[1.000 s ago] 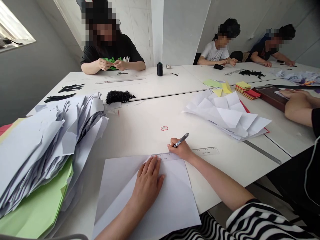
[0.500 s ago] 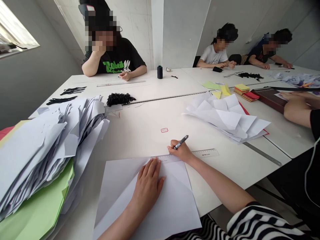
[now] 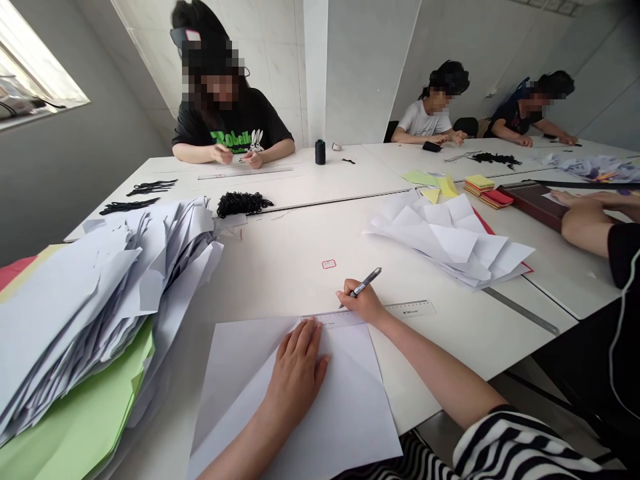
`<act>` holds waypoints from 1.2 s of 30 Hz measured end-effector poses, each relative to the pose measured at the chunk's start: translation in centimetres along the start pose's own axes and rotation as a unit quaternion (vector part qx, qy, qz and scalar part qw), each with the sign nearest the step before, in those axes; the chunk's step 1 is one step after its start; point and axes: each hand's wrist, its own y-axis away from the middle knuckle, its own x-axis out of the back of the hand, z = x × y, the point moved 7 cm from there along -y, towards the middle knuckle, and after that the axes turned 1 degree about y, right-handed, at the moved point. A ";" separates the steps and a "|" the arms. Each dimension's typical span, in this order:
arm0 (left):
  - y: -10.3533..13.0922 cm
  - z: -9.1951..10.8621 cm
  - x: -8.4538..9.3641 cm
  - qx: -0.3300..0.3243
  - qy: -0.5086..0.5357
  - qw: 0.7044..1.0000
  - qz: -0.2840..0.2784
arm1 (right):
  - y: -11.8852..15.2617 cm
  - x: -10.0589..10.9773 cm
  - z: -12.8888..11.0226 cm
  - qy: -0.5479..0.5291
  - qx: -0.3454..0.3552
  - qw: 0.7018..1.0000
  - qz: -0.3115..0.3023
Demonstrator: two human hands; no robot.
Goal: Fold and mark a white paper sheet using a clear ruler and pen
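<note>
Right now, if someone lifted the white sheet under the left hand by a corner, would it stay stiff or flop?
The sheet would probably flop, since it looks thin and faintly creased. Seemingly light, it could slide if nudged on the smooth-looking tabletop, though the left hand lying on it likely steadies it.

Left hand (image 3: 296, 372) flat, right hand (image 3: 365, 305) curled

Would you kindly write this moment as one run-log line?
left hand: on sheet, fingertips on ruler | right hand: grips pen, tip by ruler's edge | nearby: paper stack, black cord
</note>
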 end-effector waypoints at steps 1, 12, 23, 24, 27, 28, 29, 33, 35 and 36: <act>0.0 0.0 0.0 -0.001 -0.003 1.000 -0.001 | -0.1 0.3 0.0 -0.022 -0.002 1.000 0.009; 0.2 0.0 -0.1 0.001 -0.009 1.000 0.001 | -0.6 2.5 1.7 -0.248 -0.071 0.963 0.077; 0.2 0.0 -0.1 -0.003 -0.007 1.000 0.007 | -0.6 2.5 1.6 -0.311 -0.083 0.944 0.074; 0.2 0.0 -0.1 -0.003 -0.005 1.000 0.008 | -0.6 2.5 1.6 -0.314 -0.083 0.943 0.074; 0.2 0.0 -0.1 -0.002 -0.008 1.000 0.005 | -0.7 2.5 1.7 -0.321 -0.085 0.941 0.074; 0.2 0.0 -0.1 -0.001 -0.010 1.000 0.004 | -0.7 2.5 1.7 -0.322 -0.084 0.940 0.074; 0.1 0.0 -0.1 -0.001 -0.012 1.000 0.002 | -0.7 2.5 1.7 -0.324 -0.084 0.939 0.075; 0.1 0.0 -0.1 -0.004 -0.020 1.000 -0.002 | -0.7 2.6 1.6 -0.330 -0.084 0.937 0.075; 0.1 0.0 -0.2 -0.005 -0.025 1.000 -0.003 | -0.7 2.6 1.6 -0.332 -0.086 0.936 0.074; 0.1 0.0 -0.2 -0.005 -0.027 1.000 -0.003 | -0.7 2.6 1.6 -0.334 -0.086 0.936 0.073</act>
